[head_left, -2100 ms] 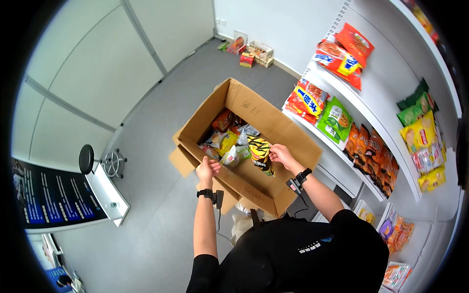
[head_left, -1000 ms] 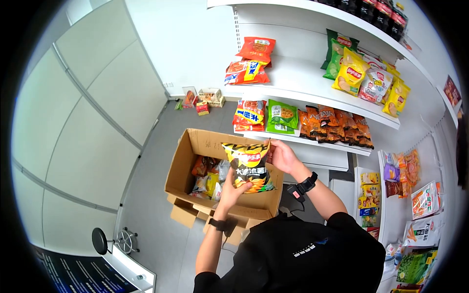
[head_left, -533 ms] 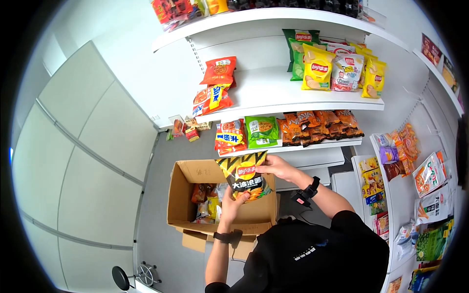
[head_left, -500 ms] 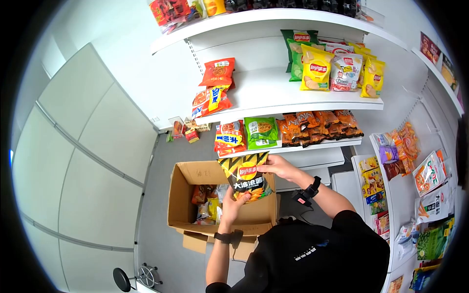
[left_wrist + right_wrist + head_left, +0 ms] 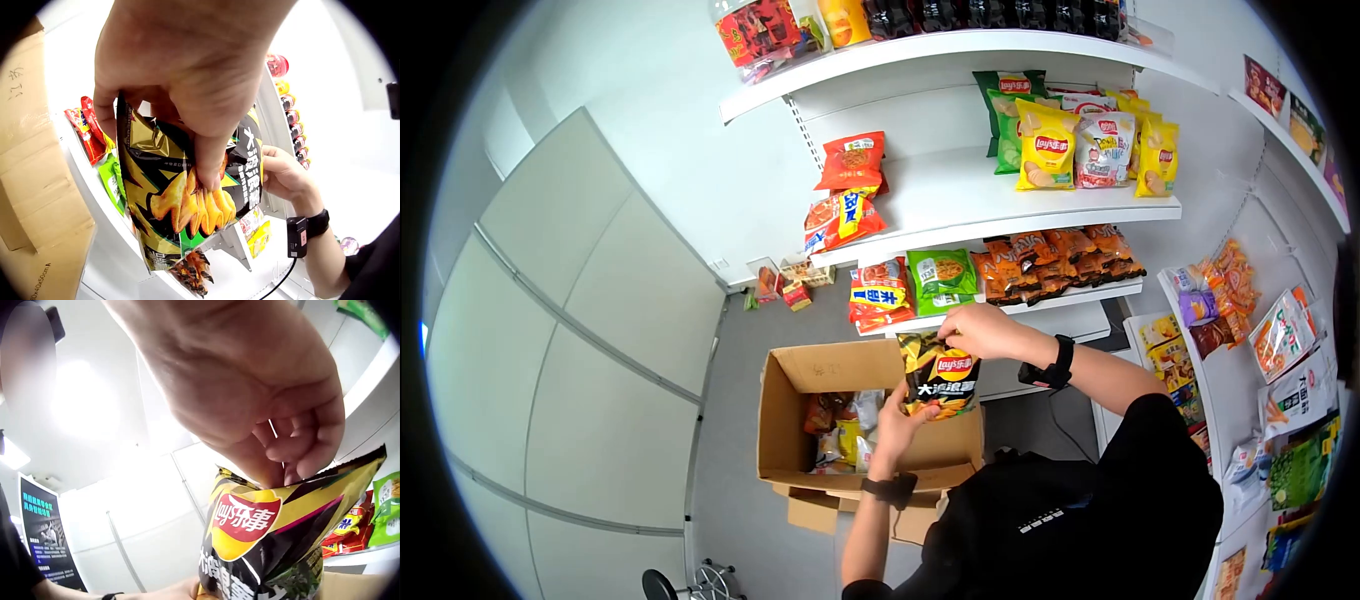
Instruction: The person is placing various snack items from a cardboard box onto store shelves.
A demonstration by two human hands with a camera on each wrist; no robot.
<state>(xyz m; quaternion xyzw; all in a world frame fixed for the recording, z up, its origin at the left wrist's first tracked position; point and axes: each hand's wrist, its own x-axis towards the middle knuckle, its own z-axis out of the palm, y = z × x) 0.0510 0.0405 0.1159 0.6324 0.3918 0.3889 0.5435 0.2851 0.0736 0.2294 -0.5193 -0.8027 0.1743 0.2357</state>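
Observation:
A black and yellow bag of Lay's potato chips (image 5: pixel 943 380) is held up above the right part of an open cardboard box (image 5: pixel 820 368). My left hand (image 5: pixel 896 432) grips its lower left side; in the left wrist view the thumb (image 5: pixel 211 159) presses on the front, over the printed chips. From above, my right hand (image 5: pixel 983 332) reaches to the bag's top edge, where its bent fingers (image 5: pixel 294 447) pinch the seam in the right wrist view. Several snack bags, among them a yellow bag (image 5: pixel 849 437), lie at the left inside the box.
Beyond the box, a lower shelf (image 5: pixel 1040 302) bears red and green noodle bags and orange snack bags (image 5: pixel 1055 265). The shelf above (image 5: pixel 960 215) holds red noodle bags and yellow and green chip bags (image 5: pixel 1045 145). More shelving stands at right; a stool (image 5: pixel 658 585) is lower left.
The chip bag has come up out of the box, and my left hand has taken hold of it. My right hand has shifted to its top edge. The head view has turned toward the shelves.

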